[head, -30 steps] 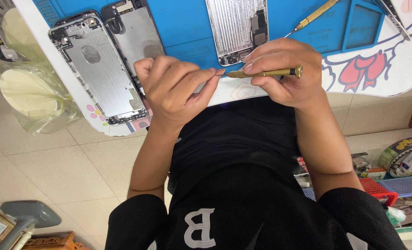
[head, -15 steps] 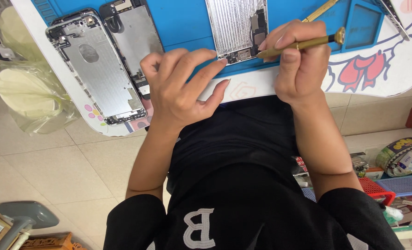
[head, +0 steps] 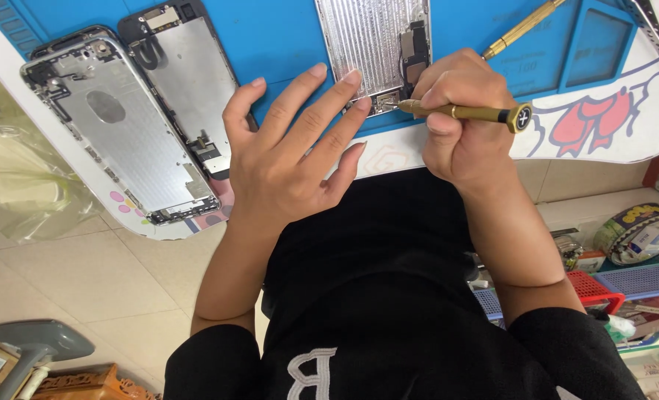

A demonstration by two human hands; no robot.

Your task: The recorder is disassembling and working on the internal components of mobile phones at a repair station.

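From the head camera, the right hand (head: 459, 122) is gripping a slim brass-coloured screwdriver (head: 466, 112), fingers curled tight round its shaft, and is holding it nearly level with its tip pointing left at the lower edge of a phone display panel (head: 366, 44). That panel is lying back-side up on the blue work mat (head: 278, 37), its silvery ribbed shield plate facing the camera, with dark flex cables and small connectors along its right side. The left hand (head: 292, 159) is holding nothing: it is lying spread and flat, fingertips (head: 353, 77) pressing on the panel's lower corner to steady it.

The panel is looking thin, light and brittle; it is likely flexing or cracking under uneven load, so flat pressure near the edge, away from the cables, seems the safe hold. The screwdriver is stiff and light, and its smooth shaft is best pinched close to the tip for control.

To the left, a bare metal phone housing (head: 115, 126) and a second inner plate (head: 189, 81) are lying side by side, overlapping the edge of the white surface (head: 611, 141). A second brass tool (head: 522, 28) is resting on the mat above the right hand.
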